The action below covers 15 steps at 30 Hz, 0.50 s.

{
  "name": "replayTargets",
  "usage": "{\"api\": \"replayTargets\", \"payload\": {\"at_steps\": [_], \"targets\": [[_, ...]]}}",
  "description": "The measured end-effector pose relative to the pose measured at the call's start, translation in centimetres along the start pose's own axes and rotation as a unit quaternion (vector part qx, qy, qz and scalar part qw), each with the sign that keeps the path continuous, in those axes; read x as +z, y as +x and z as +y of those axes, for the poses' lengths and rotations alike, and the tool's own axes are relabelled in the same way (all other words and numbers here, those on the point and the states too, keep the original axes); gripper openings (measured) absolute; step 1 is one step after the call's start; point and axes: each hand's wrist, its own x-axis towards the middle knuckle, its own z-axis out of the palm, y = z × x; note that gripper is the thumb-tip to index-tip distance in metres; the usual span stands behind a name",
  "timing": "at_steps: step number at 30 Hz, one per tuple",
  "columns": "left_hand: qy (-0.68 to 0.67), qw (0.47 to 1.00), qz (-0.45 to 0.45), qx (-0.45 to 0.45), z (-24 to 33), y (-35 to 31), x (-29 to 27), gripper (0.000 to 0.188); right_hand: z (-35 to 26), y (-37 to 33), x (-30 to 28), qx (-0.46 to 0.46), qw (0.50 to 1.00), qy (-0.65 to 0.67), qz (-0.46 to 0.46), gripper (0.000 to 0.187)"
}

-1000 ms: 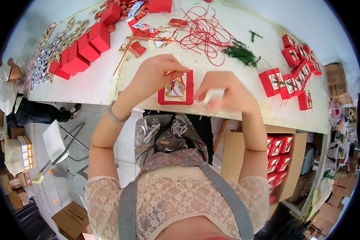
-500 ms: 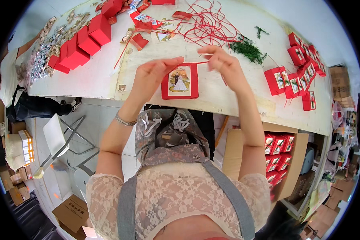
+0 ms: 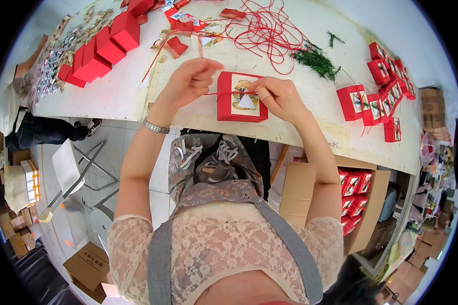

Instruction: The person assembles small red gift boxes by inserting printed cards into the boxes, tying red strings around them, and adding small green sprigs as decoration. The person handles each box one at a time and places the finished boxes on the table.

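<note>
Small silvery and gold wrapped pieces [image 3: 56, 63] lie scattered at the left of the surface [image 3: 119, 104]. Near a co-worker [image 3: 48, 134] in dark trousers, a white-seated folding chair [image 3: 67, 166] stands on the pale tiled floor [image 3: 160, 203]. A brown carton [image 3: 90, 268] sits at lower left; more cartons [image 3: 433, 104] show beyond the surface's right end.

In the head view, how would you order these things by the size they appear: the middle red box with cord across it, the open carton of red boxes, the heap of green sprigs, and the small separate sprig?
1. Open carton, partly hidden
2. Middle red box
3. Sprig heap
4. Small separate sprig
</note>
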Motion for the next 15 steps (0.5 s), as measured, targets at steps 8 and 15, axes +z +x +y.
{"api": "replayTargets", "payload": {"at_steps": [8, 15], "targets": [[0.498, 0.862, 0.086, -0.029, 1.8, -1.1, 0.5, 0.032, 0.0, -1.5, -2.3, -0.026, 0.996, -0.06, -0.055, 0.008], [0.368, 0.911, 0.159, -0.1, 0.7, -0.9, -1.5, 0.039, -0.2, -0.5, -1.4, -0.213, 0.943, -0.194, -0.165, 0.012]]}}
